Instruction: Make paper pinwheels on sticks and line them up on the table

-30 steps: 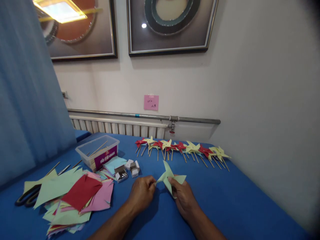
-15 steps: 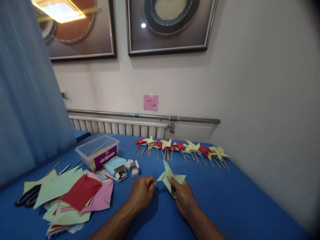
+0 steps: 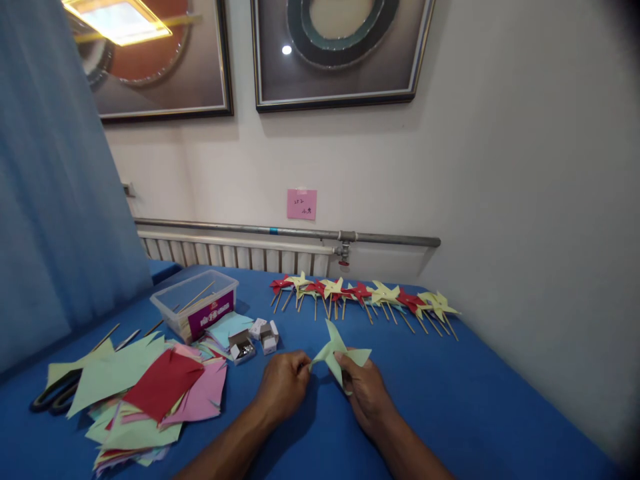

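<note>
A pale green pinwheel [image 3: 331,348] is positioned between the two hands, above the blue table covering [image 3: 480,407]. The right hand [image 3: 369,388] clamps it: the thumb presses on the front near the centre, with the fingers behind the paper. The left hand [image 3: 283,387] has its thumb and forefinger together, pinched on the tip of the left-pointing blade.

Ahead and left of the left hand stand small open boxes; the nearest box [image 3: 242,349] contains shiny metal pieces. Behind them, a clear plastic container [image 3: 159,301] with a purple label holds thin wooden sticks. A pile of coloured paper sheets [image 3: 163,387] lies to the left, partly covering black-handled scissors [image 3: 63,392]. Beyond the hands, a row of red and yellow pinwheels [image 3: 361,292] on sticks extends along the table's far side, below a grey pipe [image 3: 305,233].
</note>
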A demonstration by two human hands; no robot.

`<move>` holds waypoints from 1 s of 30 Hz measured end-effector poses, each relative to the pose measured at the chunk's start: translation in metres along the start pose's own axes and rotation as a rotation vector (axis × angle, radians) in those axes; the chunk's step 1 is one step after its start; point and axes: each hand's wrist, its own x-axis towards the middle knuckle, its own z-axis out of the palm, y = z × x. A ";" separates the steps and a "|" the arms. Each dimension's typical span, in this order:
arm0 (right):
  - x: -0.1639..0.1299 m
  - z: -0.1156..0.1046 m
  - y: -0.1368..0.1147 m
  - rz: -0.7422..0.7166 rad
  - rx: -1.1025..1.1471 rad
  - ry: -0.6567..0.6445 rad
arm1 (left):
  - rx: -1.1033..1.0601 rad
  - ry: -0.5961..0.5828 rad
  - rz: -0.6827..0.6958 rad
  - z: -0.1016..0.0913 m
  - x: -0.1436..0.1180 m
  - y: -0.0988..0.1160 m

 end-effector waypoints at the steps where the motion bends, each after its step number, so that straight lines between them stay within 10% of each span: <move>1: 0.001 0.000 0.001 0.000 0.001 0.003 | 0.000 -0.001 -0.002 0.000 0.000 0.000; 30: 0.008 -0.002 0.005 -0.070 0.027 0.030 | 0.012 0.092 0.086 0.017 -0.004 -0.004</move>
